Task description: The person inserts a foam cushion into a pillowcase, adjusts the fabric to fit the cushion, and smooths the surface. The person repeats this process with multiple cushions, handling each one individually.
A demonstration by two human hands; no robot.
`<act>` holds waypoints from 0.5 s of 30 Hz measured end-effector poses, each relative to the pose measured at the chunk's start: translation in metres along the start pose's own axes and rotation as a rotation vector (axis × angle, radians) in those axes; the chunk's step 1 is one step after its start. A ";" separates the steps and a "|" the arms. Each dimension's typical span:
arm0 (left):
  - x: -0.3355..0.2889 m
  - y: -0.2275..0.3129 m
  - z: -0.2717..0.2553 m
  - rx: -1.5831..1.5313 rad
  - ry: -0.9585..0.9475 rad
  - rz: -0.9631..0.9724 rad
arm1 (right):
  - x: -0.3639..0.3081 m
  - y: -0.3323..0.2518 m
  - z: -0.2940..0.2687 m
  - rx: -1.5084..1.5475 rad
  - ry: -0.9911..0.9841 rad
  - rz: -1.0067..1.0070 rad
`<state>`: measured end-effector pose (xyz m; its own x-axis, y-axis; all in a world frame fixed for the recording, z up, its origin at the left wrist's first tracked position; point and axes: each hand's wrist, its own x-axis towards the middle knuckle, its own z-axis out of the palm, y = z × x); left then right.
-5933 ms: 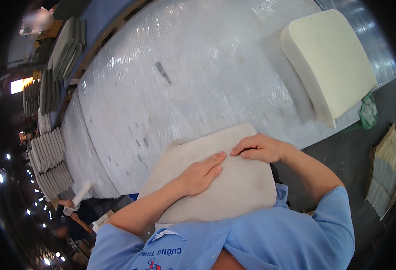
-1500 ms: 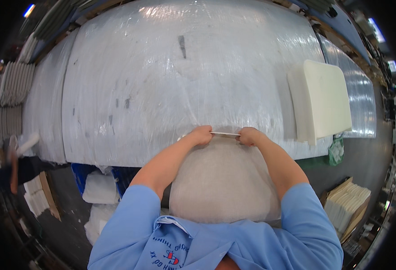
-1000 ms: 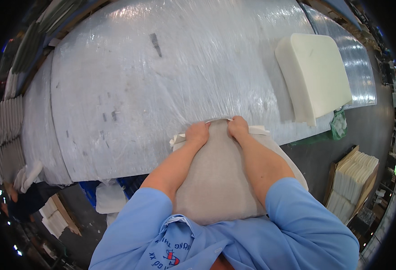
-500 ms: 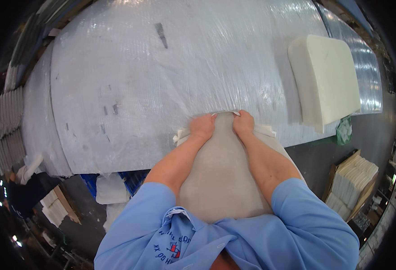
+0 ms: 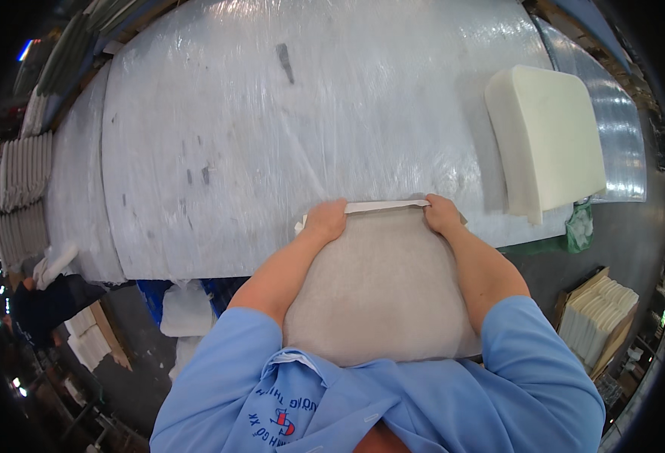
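A grey-beige fabric cushion cover (image 5: 381,291) lies between my forearms, filled out into a cushion shape and resting against my body. Along its far end runs a pale edge strip (image 5: 385,205), pulled straight between my hands. My left hand (image 5: 326,220) is closed on the left end of that edge. At the right end my right hand (image 5: 442,214) pinches the same edge. Small bits of pale fabric stick out beside both hands. What fills the cover is hidden by the cloth.
A plastic-wrapped table (image 5: 219,151) spreads out ahead. A cream foam cushion (image 5: 559,140) lies on its right part, with a green plastic bag (image 5: 579,226) hanging below. Stacked foam pieces (image 5: 598,317) stand at the lower right. Blue crates (image 5: 153,298) sit under the table's near edge.
My hands have moved apart, the right one to the right and the left slightly left. The cover's far edge is now stretched wide and straight between them.
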<state>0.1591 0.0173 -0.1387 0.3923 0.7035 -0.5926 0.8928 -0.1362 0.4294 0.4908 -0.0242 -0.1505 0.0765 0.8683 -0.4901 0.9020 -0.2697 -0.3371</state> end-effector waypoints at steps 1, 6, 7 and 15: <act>-0.001 0.000 0.002 0.017 -0.011 -0.031 | -0.001 -0.010 0.005 0.009 -0.035 0.077; 0.006 0.001 0.003 0.022 0.013 -0.027 | 0.000 -0.016 0.009 -0.025 -0.027 0.189; 0.006 -0.001 0.006 0.005 0.010 -0.040 | -0.001 -0.019 0.009 -0.014 -0.048 0.194; 0.011 -0.005 -0.020 -0.137 0.102 0.000 | 0.016 -0.018 -0.021 -0.015 -0.127 0.074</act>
<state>0.1542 0.0399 -0.1337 0.3617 0.7717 -0.5232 0.8513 -0.0445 0.5228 0.4848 0.0031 -0.1357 0.0896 0.7865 -0.6111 0.9023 -0.3238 -0.2845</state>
